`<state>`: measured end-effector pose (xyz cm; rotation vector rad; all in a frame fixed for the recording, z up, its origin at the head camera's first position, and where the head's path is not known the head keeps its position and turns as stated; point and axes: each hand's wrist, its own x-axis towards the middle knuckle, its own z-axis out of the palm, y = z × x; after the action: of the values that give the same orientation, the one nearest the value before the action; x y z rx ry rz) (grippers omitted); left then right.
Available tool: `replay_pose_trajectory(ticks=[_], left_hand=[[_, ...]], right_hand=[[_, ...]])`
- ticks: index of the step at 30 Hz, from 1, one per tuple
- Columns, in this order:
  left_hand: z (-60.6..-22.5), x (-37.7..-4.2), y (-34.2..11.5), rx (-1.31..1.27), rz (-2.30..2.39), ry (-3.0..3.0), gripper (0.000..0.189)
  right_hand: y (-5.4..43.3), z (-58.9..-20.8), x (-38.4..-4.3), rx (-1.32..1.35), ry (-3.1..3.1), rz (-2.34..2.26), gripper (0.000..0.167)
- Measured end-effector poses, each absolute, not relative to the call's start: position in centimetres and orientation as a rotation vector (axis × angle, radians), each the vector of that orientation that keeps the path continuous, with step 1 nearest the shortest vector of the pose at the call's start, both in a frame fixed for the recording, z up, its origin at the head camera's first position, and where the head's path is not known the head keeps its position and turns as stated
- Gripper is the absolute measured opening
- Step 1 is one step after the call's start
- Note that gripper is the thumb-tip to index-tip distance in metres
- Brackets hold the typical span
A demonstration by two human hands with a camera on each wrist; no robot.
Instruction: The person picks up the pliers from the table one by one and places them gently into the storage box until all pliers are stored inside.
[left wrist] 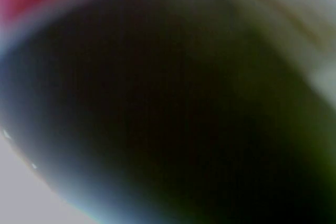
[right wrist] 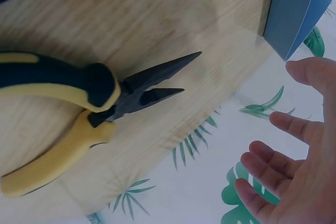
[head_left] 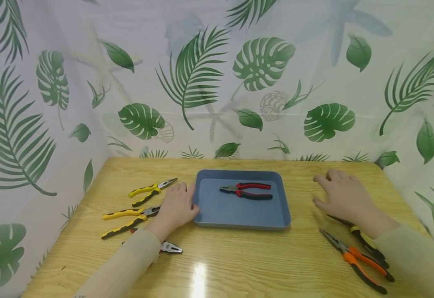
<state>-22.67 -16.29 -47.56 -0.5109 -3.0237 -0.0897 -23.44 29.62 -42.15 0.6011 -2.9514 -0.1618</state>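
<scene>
My left hand [head_left: 174, 205] lies at the left wall of a blue tray [head_left: 217, 215], its thumb at the rim; whether it presses the tray I cannot tell. Inside the tray are red-and-black pliers [head_left: 254, 191]. My right hand [head_left: 341, 194] is over the right part of the table, fingers loosely bent and apart, holding nothing. Near it lie yellow-and-black long-nose pliers [right wrist: 126, 93], partly under the right forearm in the head view, and orange-and-black long-nose pliers [head_left: 351, 256]. The left wrist view is dark and blurred.
Left of the tray lie two yellow-and-black pliers, one pair [head_left: 151, 191] behind the other [head_left: 135, 215]. Red-handled pliers [head_left: 171, 247] are partly hidden under the left forearm. A leaf-patterned cloth [head_left: 217, 91] rises behind the wooden table [head_left: 239, 265] and at its sides.
</scene>
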Motion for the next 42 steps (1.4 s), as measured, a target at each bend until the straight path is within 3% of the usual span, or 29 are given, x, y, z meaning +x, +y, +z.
replay_pose_trajectory(ticks=[42], left_hand=[[-47.6, -22.6, -16.3, -0.513, -0.067, -3.026, 0.05]], right_hand=[[35.4, -42.8, -20.3, 0.472, -3.023, -0.118, 0.057]])
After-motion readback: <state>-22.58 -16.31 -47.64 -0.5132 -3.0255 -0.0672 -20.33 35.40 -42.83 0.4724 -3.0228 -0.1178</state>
